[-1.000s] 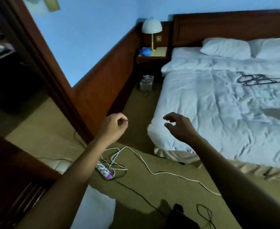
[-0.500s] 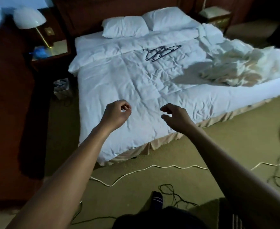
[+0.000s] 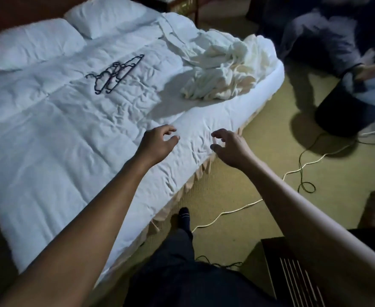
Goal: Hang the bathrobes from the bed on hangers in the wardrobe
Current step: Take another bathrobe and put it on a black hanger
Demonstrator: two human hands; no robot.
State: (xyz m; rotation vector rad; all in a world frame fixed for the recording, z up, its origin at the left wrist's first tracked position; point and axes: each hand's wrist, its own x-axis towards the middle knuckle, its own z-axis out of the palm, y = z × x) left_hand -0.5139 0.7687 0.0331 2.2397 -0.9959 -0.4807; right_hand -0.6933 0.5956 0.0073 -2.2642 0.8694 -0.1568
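Down at the bottom, a dark-socked foot (image 3: 184, 218) stands on the olive carpet (image 3: 230, 231), just beside the bed's beige skirt, with a thin white cable (image 3: 233, 210) snaking past it. Both bare arms reach out. The left hand (image 3: 157, 144) hovers above the wrinkled white duvet (image 3: 49, 140), fingers loosely curled, gripping nothing. The right hand (image 3: 230, 147) hangs over the bed's near edge, fingers and thumb bent apart, empty too. Further up the duvet, a cluster of dark plastic hangers (image 3: 115, 74) lies flat and overlapping. To their right sits the crumpled heap of white bathrobes (image 3: 224, 72), well apart from both hands. Two white pillows (image 3: 36, 43) lie at the head.
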